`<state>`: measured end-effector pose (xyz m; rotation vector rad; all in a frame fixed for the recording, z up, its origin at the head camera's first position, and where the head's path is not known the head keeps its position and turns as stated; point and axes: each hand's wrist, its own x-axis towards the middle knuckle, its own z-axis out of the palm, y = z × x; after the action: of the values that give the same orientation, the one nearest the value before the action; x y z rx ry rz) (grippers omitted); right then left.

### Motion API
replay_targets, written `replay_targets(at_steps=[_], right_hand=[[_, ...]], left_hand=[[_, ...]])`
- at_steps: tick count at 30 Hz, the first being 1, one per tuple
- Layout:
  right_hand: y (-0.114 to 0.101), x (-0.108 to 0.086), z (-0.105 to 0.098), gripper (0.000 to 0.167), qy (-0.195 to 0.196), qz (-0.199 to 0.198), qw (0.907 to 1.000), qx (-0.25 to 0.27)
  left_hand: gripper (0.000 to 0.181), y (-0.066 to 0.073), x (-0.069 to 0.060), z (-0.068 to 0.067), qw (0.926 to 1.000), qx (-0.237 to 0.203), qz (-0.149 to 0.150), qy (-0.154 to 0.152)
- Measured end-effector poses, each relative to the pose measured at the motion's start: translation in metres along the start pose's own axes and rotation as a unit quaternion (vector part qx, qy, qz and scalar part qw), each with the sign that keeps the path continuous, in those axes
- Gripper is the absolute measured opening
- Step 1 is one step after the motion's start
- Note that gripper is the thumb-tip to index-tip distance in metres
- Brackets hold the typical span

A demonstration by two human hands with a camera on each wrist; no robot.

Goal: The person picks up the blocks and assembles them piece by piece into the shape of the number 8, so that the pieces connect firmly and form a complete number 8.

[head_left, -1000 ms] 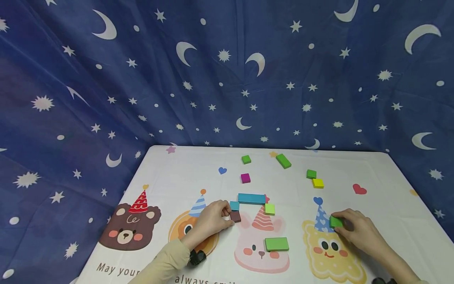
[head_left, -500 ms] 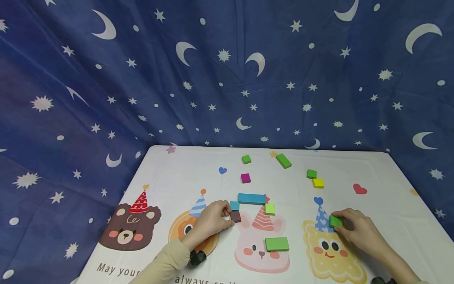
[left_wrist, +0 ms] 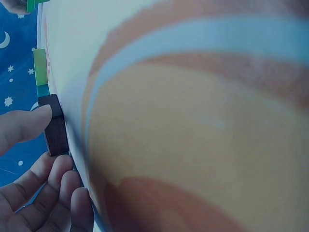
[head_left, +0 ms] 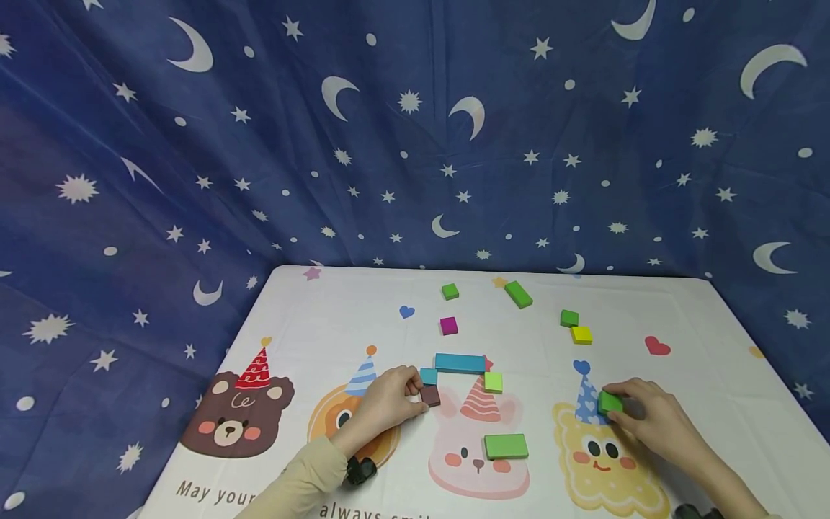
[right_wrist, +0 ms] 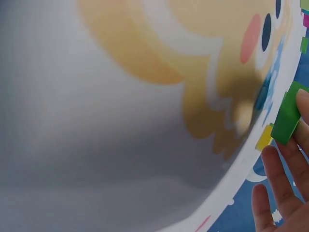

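Note:
My left hand (head_left: 389,398) pinches a small dark brown block (head_left: 430,396) between thumb and fingers, low at the tabletop. In the left wrist view the thumb presses one face of that brown block (left_wrist: 57,126) and a fingertip meets its other end. A small blue block (head_left: 429,376) sits just behind it, by the left end of a long blue block (head_left: 460,362). A light green block (head_left: 493,382) is at the long one's right end. My right hand (head_left: 658,418) pinches a green block (head_left: 609,402), seen tilted in the right wrist view, over the printed yellow biscuit figure.
A long green block (head_left: 506,446) lies on the printed rabbit. Farther back are a magenta block (head_left: 449,326), a small green block (head_left: 450,291), an oblong green block (head_left: 519,294), another green block (head_left: 569,318) and a yellow block (head_left: 581,335). A starry curtain (head_left: 415,144) hangs behind the table.
My right hand has moved slightly left and away from me with the green block in its fingers. The left hand and the brown block have stayed still.

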<state>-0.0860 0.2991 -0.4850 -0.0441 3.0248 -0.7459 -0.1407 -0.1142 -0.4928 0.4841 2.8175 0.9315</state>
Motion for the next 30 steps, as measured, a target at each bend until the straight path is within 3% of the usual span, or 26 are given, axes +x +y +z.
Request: replay_targets(at_steps=[30], right_hand=[[-0.038,0.001,0.0,0.041,0.003,-0.029,0.9994,-0.017]], left_hand=[[0.026,-0.001,0.0,0.0,1.0,0.002,0.004,0.005]])
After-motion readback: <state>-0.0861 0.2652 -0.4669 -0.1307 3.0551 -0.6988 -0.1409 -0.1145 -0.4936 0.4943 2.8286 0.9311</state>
